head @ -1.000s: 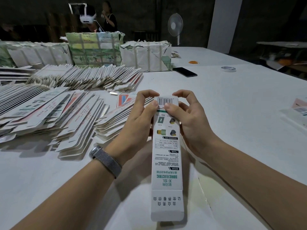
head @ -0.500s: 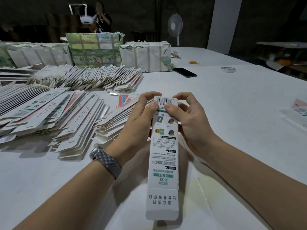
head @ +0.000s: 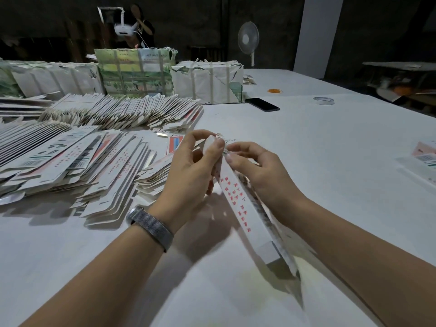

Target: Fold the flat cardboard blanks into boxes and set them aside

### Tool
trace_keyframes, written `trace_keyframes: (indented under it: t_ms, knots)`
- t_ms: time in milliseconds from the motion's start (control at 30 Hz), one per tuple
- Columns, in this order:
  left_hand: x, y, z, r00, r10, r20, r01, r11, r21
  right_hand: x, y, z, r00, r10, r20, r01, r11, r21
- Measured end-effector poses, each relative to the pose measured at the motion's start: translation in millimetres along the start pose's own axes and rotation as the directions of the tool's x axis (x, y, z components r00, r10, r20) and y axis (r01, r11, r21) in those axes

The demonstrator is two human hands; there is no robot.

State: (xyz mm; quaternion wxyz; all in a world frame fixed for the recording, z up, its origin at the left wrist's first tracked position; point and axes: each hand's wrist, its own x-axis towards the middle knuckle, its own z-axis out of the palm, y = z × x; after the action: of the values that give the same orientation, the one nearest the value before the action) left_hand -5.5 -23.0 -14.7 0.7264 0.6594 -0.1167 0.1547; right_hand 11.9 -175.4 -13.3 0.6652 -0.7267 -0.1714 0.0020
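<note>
Between the left hand (head: 188,171) and right hand (head: 257,171), both pinching its far end, the long white cardboard box (head: 245,208) is near-formed; closing that end flap likely follows.

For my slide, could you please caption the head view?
Both hands grip a long box beside flat blanks.

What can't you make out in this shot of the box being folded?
- Box far end, head view: both hands cover it, so the flap state is hidden.
- Red print on the box: motion blur, unreadable.
- Blanks: pile cut off by the left edge.
- Phone screen: dark and too small.
</note>
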Motion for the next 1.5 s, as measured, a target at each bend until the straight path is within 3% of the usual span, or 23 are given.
trace_keyframes:
  t_ms: [133, 267, 433, 600, 733, 967, 1067, 1133, 1200, 1267, 1500]
  knots:
    - [-0.2, -0.7, 0.7, 1.0, 0.0, -0.011, 0.001, 0.999, 0.048, 1.5, -6.0, -4.8, 0.995, 0.043, 0.09, -0.039, 0.998, -0.04]
    - [3.1, -2.4, -0.8, 0.999, -0.038, -0.017, 0.039, 0.997, 0.067, 3.7, -16.2, -15.4, 1.0, 0.003, -0.009, -0.005, 0.981, -0.193]
    - [8.8, -7.9, -7.2, 0.999, -0.033, -0.016, 0.033, 0.999, 0.034, 0.6, -40.0, -48.7, 0.989, -0.093, -0.114, 0.028, 0.879, -0.476]
    - [18.7, -20.9, -12.1, 1.0, 0.016, 0.014, -0.018, 0.992, 0.126, -42.5, -47.9, -116.4, 0.975, -0.09, -0.202, -0.103, 0.622, -0.776]
    - [22.5, -25.5, -14.0, 0.998, 0.012, 0.058, -0.022, 0.984, 0.179, -65.9, -68.4, -193.3, 0.929, -0.093, -0.359, -0.314, 0.32, -0.894]
    - [20.4, -19.2, -15.1, 0.997, -0.024, 0.074, 0.007, 0.976, 0.219, -62.3, -83.8, -309.2, 0.819, 0.065, -0.571, -0.566, -0.08, -0.821]
    - [15.7, -18.6, -18.2, 0.992, -0.016, 0.129, -0.023, 0.955, 0.296, -61.3, -66.3, -332.8, 0.773, 0.061, -0.631, -0.612, -0.188, -0.768]
    - [13.5, -15.0, -17.6, 0.991, 0.0, 0.135, -0.044, 0.945, 0.324, -55.9, -53.4, -330.2, 0.798, 0.015, -0.602, -0.583, -0.232, -0.778]
    - [12.2, -11.5, -18.0, 0.994, -0.004, 0.11, -0.035, 0.936, 0.349, -44.0, -45.2, -309.5, 0.846, -0.014, -0.533, -0.528, -0.158, -0.834]
    - [8.3, -10.8, -18.5, 0.991, 0.053, 0.127, -0.105, 0.887, 0.451, -31.2, -40.0, -274.8, 0.887, -0.018, -0.461, -0.461, 0.02, -0.887]
    - [-3.9, 1.7, -4.7, 0.935, 0.296, 0.198, -0.343, 0.602, 0.721, -8.9, -43.0, -95.1, 0.997, -0.024, -0.068, -0.044, 0.54, -0.84]
